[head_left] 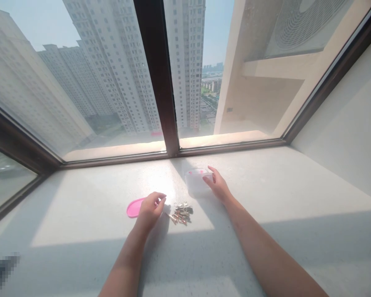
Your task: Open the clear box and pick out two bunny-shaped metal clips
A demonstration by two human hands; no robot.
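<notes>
On the pale stone sill [266, 185] below the window, we are working with both hands in a patch of bright sunlight. We are curling our left hand [150, 210] loosely, with thumb and forefinger drawn close together at the right end of a pink oval lid [133, 208] that is lying flat on the sill; the hand is covering that end, so we cannot tell whether we are actually pinching the lid or only resting beside it. We are reaching our right hand [218, 185] forward with the fingers stretched out and relaxed, laying them against the right side of a small clear plastic box [195, 184] with pink marks on its far rim; we are touching it, not closing around it. The box is sitting near the window's dark centre post [156, 74], and glare is washing out its contents. Between our two hands, just right of the left one, a little heap of metal clips [182, 212] is lying on the sill, apart from the box. Beyond the glass, tall apartment towers [111, 62] are rising, and an outdoor fan unit [297, 24] is sitting on a ledge at the upper right.
</notes>
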